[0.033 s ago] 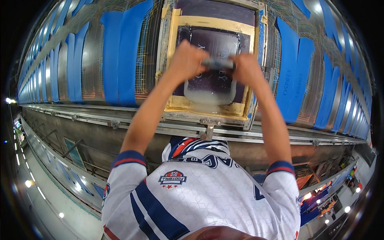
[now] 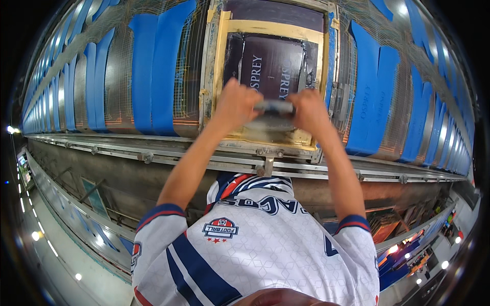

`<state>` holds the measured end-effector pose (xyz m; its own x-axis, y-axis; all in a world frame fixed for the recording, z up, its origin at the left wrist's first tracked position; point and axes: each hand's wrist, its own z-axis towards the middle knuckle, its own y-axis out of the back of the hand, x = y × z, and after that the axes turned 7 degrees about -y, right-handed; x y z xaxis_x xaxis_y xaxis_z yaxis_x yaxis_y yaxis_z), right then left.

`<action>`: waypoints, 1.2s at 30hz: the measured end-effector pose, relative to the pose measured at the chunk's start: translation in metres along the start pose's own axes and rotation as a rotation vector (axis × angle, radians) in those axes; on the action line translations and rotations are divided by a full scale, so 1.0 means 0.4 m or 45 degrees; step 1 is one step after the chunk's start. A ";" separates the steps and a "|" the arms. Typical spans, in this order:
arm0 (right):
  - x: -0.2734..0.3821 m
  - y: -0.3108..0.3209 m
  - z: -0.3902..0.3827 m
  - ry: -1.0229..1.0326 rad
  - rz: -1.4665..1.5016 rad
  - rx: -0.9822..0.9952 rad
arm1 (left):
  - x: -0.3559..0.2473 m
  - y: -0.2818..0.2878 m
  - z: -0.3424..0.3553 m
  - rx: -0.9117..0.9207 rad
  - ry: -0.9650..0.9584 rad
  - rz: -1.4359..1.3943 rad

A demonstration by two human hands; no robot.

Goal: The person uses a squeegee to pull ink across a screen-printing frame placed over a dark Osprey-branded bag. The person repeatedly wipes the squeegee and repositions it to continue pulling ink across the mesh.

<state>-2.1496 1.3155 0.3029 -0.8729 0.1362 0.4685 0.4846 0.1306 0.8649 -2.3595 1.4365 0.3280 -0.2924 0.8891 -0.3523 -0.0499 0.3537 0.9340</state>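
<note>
My left hand (image 2: pixel 236 105) and my right hand (image 2: pixel 310 109) are closed round the two ends of a squeegee (image 2: pixel 274 106), blurred by motion. It lies across the near half of a screen-printing frame (image 2: pixel 331 61). Inside the frame, yellowish tape (image 2: pixel 270 28) borders a dark purple mesh screen (image 2: pixel 270 53) with pale lettering running lengthwise. Beyond the squeegee the mesh shows bare and dark. On the near side of the blade, my hands and the blur partly hide the mesh and any ink there.
Blue cut fabric pieces (image 2: pixel 158 66) lie in rows on the long printing table to the left, and more blue pieces (image 2: pixel 375 86) to the right. A metal rail (image 2: pixel 204 158) with small clamps runs along the near table edge. A metal bracket (image 2: pixel 268 166) joins the frame there.
Both hands have drawn the squeegee toward me, down the screen. The pale wet film over the middle of the mesh is gone, and the lettering shows more clearly.
</note>
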 end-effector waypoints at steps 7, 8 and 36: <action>0.059 0.012 -0.103 -0.036 0.043 0.084 | -0.076 -0.001 -0.075 0.043 0.015 -0.009; 0.036 0.020 -0.067 0.044 0.046 -0.074 | -0.049 0.012 -0.037 0.028 0.007 0.017; 0.053 -0.007 -0.124 -0.009 0.082 -0.060 | -0.084 -0.034 -0.084 -0.130 -0.012 0.015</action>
<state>-2.1724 1.2695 0.3192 -0.8395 0.1501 0.5221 0.5362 0.0748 0.8407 -2.3812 1.3921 0.3293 -0.2842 0.8960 -0.3413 -0.1437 0.3122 0.9391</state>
